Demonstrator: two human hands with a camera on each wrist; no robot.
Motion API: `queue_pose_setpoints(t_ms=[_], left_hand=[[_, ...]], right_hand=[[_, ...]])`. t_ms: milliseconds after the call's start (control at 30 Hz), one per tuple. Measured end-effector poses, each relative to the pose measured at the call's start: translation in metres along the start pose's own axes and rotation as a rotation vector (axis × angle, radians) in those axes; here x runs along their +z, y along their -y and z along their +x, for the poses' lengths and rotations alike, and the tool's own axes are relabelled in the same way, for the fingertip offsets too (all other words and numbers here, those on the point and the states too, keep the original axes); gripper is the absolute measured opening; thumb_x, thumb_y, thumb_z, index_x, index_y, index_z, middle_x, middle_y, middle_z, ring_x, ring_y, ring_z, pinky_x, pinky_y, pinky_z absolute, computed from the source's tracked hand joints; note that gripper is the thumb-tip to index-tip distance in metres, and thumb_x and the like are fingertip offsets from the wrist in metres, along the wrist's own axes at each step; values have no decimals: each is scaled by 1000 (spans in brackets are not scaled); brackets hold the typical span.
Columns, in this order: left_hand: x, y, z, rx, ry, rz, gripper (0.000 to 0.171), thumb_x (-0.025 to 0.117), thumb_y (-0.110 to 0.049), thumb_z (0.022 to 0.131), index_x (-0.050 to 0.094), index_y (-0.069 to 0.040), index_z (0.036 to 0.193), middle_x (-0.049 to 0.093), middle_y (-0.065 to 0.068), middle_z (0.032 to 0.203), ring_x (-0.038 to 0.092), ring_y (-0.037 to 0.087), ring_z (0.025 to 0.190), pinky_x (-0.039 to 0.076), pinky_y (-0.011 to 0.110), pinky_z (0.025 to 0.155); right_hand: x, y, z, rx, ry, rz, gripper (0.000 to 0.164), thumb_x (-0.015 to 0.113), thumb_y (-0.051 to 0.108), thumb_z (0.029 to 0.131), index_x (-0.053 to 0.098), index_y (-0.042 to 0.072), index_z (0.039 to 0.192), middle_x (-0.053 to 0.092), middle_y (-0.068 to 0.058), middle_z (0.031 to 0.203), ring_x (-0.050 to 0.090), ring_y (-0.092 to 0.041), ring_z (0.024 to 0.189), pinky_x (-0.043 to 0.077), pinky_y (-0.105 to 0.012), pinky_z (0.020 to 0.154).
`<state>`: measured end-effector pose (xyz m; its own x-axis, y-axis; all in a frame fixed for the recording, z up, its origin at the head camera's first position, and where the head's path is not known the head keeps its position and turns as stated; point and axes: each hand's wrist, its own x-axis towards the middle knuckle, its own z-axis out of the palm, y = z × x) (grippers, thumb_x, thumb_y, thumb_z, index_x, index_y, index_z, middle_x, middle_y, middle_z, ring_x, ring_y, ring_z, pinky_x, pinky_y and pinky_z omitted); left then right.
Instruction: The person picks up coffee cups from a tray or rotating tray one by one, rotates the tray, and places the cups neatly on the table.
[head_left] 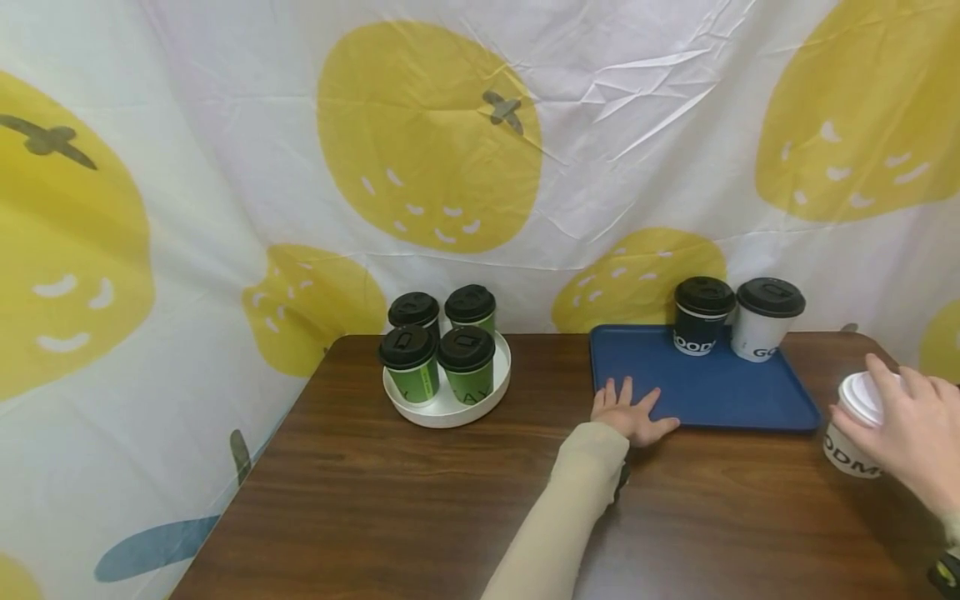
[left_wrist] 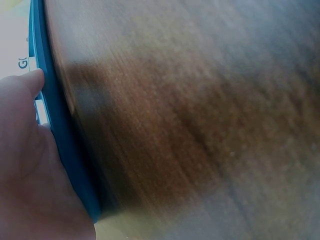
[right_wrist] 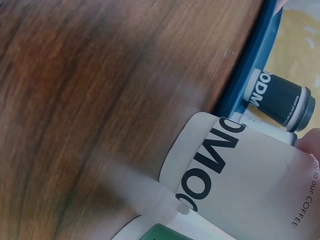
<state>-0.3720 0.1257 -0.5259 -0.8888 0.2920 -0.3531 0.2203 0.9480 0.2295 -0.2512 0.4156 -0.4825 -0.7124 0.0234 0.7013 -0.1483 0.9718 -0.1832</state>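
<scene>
My left hand (head_left: 626,412), fingers spread, lies over the near left corner of a blue tray (head_left: 705,396). In the left wrist view, the thumb (left_wrist: 32,82) touches the tray rim. At the far right, my right hand (head_left: 911,429) grips a white paper coffee cup (head_left: 849,450) with a white lid from above, just off the tray's right side. The right wrist view shows this cup (right_wrist: 250,175) close up; whether its base touches the table cannot be told. A black cup (head_left: 696,329) and a white cup (head_left: 761,333), both black-lidded, stand at the tray's back.
Left of the tray, a round white dish (head_left: 450,417) bears several black-lidded cups, the front ones green (head_left: 468,379). A partly cut-off green object (right_wrist: 162,232) appears below the gripped cup. Behind the wooden table (head_left: 390,500) hangs a fruit-patterned cloth (head_left: 600,167).
</scene>
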Motion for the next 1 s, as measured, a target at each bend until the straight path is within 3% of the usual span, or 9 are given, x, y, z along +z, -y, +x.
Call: queue_pose_setpoints(t_ms=[200, 300, 367, 433, 467, 567, 667, 833, 1000], left_hand=[[0, 0, -3, -1, 4, -8, 65, 34, -80, 96, 17, -61, 156, 4, -15, 176, 1, 16, 165, 7, 34, 134], [-1, -1, -4, 1, 9, -9, 65, 33, -80, 96, 16, -61, 157, 3, -15, 176, 0, 16, 165, 6, 34, 134], [-2, -1, -5, 1, 13, -9, 66, 33, -81, 96, 16, -61, 157, 3, -15, 176, -1, 16, 165, 6, 34, 134], [-3, -1, -5, 0, 15, -6, 66, 33, -81, 96, 16, -61, 157, 3, -15, 176, -1, 16, 165, 6, 33, 134], [-3, -1, -5, 0, 15, -5, 66, 33, -81, 96, 16, -61, 157, 3, -15, 176, -1, 16, 165, 6, 33, 134], [-4, -1, -4, 0, 14, 2, 66, 33, -81, 96, 16, -61, 156, 3, -15, 176, -1, 16, 165, 7, 33, 134], [-4, 0, -3, -1, 8, 0, 66, 33, -81, 96, 17, -61, 156, 4, -14, 176, 0, 17, 165, 7, 33, 134], [-2, 3, -2, 5, 8, 3, 66, 34, -81, 96, 18, -61, 157, 5, -14, 176, 1, 18, 165, 7, 34, 134], [-1, 2, -3, 22, 12, -7, 67, 33, -81, 96, 18, -59, 157, 4, -13, 176, -1, 19, 166, 6, 35, 134]], right_hand=[[-3, 4, 3, 36, 59, 10, 83, 58, 56, 91, 45, -9, 141, 46, -53, 127, 40, -72, 113, 30, -78, 100], [-5, 8, 7, 30, 55, 12, 103, 40, 81, 90, 44, -8, 141, 44, -52, 127, 38, -72, 114, 28, -77, 103], [-6, 12, 10, 6, 15, 14, 118, 25, 95, 84, 45, -8, 138, 44, -52, 125, 38, -71, 114, 28, -76, 103], [-9, 19, 15, -14, 0, -13, 131, 9, 102, 74, 46, -8, 135, 44, -51, 125, 38, -70, 116, 28, -75, 104], [-11, 24, 17, -14, 17, -30, 131, 9, 102, 74, 46, -7, 136, 43, -49, 127, 37, -69, 118, 27, -75, 104], [-17, 41, 25, -17, 79, -107, 115, 36, 95, 80, 47, -3, 139, 44, -44, 134, 36, -64, 126, 23, -76, 112], [-16, 60, 35, -53, 122, -135, 91, 67, 64, 79, 48, 1, 141, 45, -40, 137, 35, -59, 130, 18, -76, 116], [4, 90, 56, -140, 59, -61, 80, 75, 38, 72, 52, -1, 139, 50, -42, 133, 40, -60, 126, 27, -73, 110], [26, 107, 79, -94, 81, -21, 75, 79, 24, 77, 50, -5, 140, 48, -46, 137, 41, -64, 127, 37, -76, 101]])
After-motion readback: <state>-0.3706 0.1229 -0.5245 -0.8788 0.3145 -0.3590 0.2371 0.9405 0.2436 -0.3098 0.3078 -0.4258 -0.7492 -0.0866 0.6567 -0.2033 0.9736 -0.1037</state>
